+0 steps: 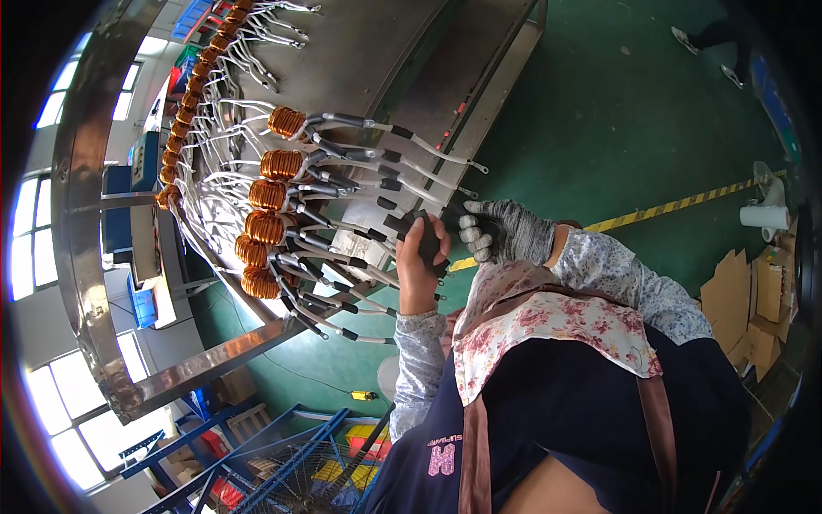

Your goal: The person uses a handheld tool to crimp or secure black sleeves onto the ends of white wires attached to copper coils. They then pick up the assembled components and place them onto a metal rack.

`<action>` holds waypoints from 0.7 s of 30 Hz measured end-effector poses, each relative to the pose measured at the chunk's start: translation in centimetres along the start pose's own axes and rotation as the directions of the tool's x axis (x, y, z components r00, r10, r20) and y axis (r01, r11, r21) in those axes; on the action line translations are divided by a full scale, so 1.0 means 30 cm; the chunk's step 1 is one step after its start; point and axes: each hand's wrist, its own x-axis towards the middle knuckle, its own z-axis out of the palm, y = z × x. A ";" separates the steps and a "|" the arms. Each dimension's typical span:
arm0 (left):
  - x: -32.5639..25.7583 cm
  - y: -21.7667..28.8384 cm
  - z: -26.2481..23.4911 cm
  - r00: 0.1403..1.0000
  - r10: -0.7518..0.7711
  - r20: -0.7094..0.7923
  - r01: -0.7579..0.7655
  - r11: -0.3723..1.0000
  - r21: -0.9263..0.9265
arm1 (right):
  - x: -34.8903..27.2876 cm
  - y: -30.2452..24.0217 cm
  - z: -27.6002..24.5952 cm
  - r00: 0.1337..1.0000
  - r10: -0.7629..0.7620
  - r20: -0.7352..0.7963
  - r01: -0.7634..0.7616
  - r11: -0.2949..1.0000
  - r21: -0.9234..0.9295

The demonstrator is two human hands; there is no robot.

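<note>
My bare left hand [417, 272] is closed around a black, angular object [435, 250] whose kind I cannot make out. Just to its right, my right hand [518, 231] wears a grey knit glove. Its fingers are curled beside a dark patch, and what they pinch, if anything, is hidden. In front of the hands, several copper-wound coils [281, 164] sit in a row on a metal table [342, 56]. White cable leads [425, 183] with black sleeves run from them toward me, some ending in ring lugs [482, 169]. Some lead ends pass close by my left hand.
A longer row of copper coils [195, 84] lines the table's left side. A metal frame bar [205, 364] crosses at lower left. Blue racks with a wire fan guard [295, 467] stand below. Cardboard [726, 295] leans at right, near yellow-black floor tape [676, 206]. Another person's legs [719, 38] show at far right.
</note>
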 end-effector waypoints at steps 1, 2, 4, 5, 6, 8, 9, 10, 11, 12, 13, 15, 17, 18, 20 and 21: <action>-0.005 0.004 0.010 1.000 0.000 -0.004 0.000 1.000 0.014 | -0.005 0.001 -0.002 0.991 -0.086 -0.104 0.061 0.973 -0.221; -0.009 0.007 0.021 1.000 0.002 -0.006 -0.001 1.000 0.028 | -0.011 0.009 0.018 0.964 -0.192 -0.184 0.094 0.894 -0.437; -0.013 0.020 0.055 0.999 -0.010 -0.031 0.012 0.998 0.061 | -0.006 0.028 0.036 0.797 -0.593 -0.115 0.108 0.327 -0.939; -0.015 0.025 0.060 1.000 -0.015 -0.014 0.016 0.998 0.067 | 0.009 0.042 0.057 0.656 -0.742 0.142 -0.008 -0.194 -0.981; -0.014 0.029 0.063 1.000 -0.021 0.004 0.021 0.997 0.073 | 0.025 0.051 0.084 0.537 -0.714 0.449 -0.212 -0.630 -0.747; -0.011 0.020 0.068 0.999 -0.036 -0.010 0.037 0.993 0.108 | 0.000 0.042 0.144 0.454 -0.643 0.616 -0.180 -0.744 -0.643; -0.011 0.021 0.082 0.999 -0.043 -0.017 0.045 0.993 0.112 | -0.009 0.043 0.162 0.497 -0.665 0.557 -0.052 -0.664 -0.746; -0.010 0.022 0.102 0.998 -0.051 -0.023 0.053 0.992 0.117 | -0.014 0.043 0.169 0.544 -0.675 0.499 0.071 -0.555 -0.829; -0.004 0.025 0.134 0.997 -0.065 -0.038 0.070 0.987 0.148 | -0.004 0.045 0.170 0.608 -0.681 0.409 0.162 -0.398 -0.903; 0.003 0.014 0.130 0.994 -0.102 0.023 0.098 0.985 0.145 | -0.014 0.053 0.173 0.595 -0.731 0.334 0.158 -0.301 -0.940; 0.003 0.007 0.152 0.995 -0.100 0.021 0.096 0.984 0.148 | -0.032 0.066 0.177 0.582 -0.773 0.254 0.155 -0.201 -0.967; 0.015 -0.009 0.148 0.991 -0.106 0.078 0.088 0.975 0.202 | -0.041 0.055 0.148 0.473 -0.837 0.276 0.230 -0.184 -0.955; 0.042 -0.022 0.148 0.994 -0.081 0.076 0.066 0.982 0.176 | -0.058 0.014 0.142 0.383 -0.884 0.270 0.302 -0.156 -0.940; 0.058 -0.033 0.122 0.995 -0.086 0.051 0.076 0.983 0.170 | -0.070 -0.003 0.155 0.354 -0.901 0.251 0.336 -0.128 -0.933; 0.111 -0.068 0.039 0.999 -0.050 -0.004 0.050 0.979 0.196 | -0.085 -0.012 0.172 0.438 -0.898 -0.040 0.501 0.280 -0.819; 0.131 -0.080 0.007 0.999 -0.039 -0.015 0.041 0.988 0.151 | -0.094 -0.014 0.175 0.498 -0.850 -0.170 0.555 0.463 -0.691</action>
